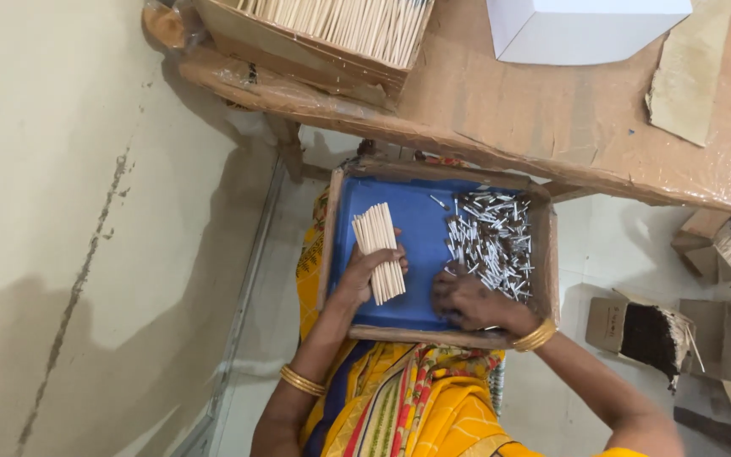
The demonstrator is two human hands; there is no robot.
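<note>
Upright, left hand [365,275] clasps stick bundle [379,251] (pointing tableward) — right hand's [467,300] grip unclear.

A cardboard-covered table [552,118] bears a stick-filled box [323,42] and white box [581,25].

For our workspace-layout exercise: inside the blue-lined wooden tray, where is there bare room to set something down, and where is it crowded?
Free: the blue strip between the bundle of pale sticks under the left hand and the heap of small grey tubes. Crowded: the tray's right side, where the right hand rests by the heap.
</note>
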